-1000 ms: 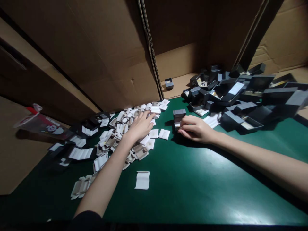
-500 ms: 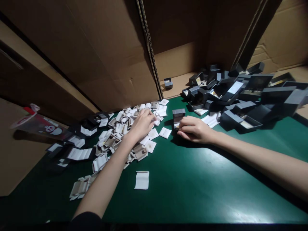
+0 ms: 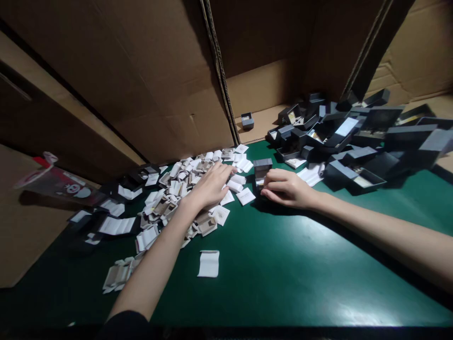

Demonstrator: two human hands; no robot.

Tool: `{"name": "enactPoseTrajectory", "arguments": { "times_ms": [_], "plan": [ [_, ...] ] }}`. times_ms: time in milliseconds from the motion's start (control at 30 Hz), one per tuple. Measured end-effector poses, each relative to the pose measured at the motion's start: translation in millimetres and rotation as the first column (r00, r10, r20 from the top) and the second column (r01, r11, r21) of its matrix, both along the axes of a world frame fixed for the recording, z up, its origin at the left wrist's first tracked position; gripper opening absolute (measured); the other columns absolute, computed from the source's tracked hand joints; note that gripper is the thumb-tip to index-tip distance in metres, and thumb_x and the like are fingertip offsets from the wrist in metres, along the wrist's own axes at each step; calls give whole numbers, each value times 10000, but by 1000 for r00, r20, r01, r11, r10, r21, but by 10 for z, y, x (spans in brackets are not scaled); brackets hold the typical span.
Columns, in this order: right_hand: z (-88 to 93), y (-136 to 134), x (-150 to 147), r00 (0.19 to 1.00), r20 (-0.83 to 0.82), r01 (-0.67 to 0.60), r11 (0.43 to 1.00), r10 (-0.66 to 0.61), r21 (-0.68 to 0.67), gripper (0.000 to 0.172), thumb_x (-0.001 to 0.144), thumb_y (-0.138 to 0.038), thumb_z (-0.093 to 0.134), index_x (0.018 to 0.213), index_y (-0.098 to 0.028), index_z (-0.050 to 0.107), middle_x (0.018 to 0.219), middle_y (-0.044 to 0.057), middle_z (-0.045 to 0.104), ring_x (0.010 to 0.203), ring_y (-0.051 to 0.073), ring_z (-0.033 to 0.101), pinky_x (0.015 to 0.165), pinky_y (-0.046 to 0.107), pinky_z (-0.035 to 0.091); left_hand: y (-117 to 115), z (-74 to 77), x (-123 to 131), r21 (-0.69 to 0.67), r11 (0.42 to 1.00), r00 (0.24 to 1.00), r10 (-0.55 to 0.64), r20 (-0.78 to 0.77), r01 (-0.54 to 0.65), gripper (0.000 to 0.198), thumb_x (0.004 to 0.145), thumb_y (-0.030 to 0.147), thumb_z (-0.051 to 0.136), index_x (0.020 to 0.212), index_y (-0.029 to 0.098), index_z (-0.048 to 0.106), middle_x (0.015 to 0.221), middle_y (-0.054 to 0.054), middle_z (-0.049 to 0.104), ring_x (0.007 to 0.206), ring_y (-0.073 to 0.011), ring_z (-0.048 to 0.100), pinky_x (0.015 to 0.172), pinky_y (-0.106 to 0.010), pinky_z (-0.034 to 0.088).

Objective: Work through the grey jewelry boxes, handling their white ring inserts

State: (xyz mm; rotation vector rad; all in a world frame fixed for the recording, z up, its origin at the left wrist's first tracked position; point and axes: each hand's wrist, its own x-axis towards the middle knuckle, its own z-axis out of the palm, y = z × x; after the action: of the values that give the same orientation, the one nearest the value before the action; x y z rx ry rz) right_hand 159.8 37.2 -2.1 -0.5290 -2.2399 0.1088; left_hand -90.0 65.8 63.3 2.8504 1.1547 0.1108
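My left hand (image 3: 212,185) lies over a heap of white folded box inserts (image 3: 177,189), its fingers stretched out and touching pieces at the heap's right side. A square white card (image 3: 245,196) rests just right of those fingers. My right hand (image 3: 287,190) is closed around the front of a small dark jewelry box (image 3: 262,165) standing on the green table. That box's lid is raised, and something pale shows inside; its lower part is mostly hidden by my curled fingers.
Many dark open boxes (image 3: 368,127) are piled at the right. One small box (image 3: 247,121) stands by the cardboard wall (image 3: 159,85). At the left are more dark boxes and a clear printed bag (image 3: 72,186). A lone white insert (image 3: 208,263) lies in front.
My left hand has spread its fingers and shifted slightly right over the heap. Several white pieces at the heap's right edge have moved right. My right hand stays at the box.
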Motion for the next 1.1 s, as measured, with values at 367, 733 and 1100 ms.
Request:
{"name": "enactPoseTrajectory", "arguments": {
  "times_ms": [367, 733, 1100],
  "plan": [
    [32, -16, 16, 985, -135, 74, 966, -110, -249, 308, 885, -333, 577, 1161, -201, 542, 1015, 91, 587, 761, 161, 585, 646, 285, 508, -91, 100, 110, 31, 999, 997, -30, 72, 27, 323, 793, 308, 583, 1080, 161, 585, 1035, -71, 539, 1017, -235, 483, 870, -366, 449],
    [23, -49, -9, 978, -194, 69, 997, -73, -28, 370, 825, -254, 638, 1176, -220, 525, 1088, 109, 576, 979, 221, 597, 777, 337, 540, -348, 10, 405, 240, 966, 970, -142, 199, 93, 322, 830, 235, 575, 1139, 144, 554, 1014, -74, 572, 966, -217, 522, 809, -333, 474],
    [46, -20, 33, 946, -317, -40, 947, -67, -318, 276, 796, -306, 681, 1018, -188, 566, 1025, 81, 620, 596, 100, 499, 528, 249, 447, -257, -227, 394, -69, 997, 873, 68, 483, -39, 845, 696, 205, 712, 1403, 272, 252, 1442, -104, 290, 1338, -287, 343, 1091, -458, 368]
  ]
}}
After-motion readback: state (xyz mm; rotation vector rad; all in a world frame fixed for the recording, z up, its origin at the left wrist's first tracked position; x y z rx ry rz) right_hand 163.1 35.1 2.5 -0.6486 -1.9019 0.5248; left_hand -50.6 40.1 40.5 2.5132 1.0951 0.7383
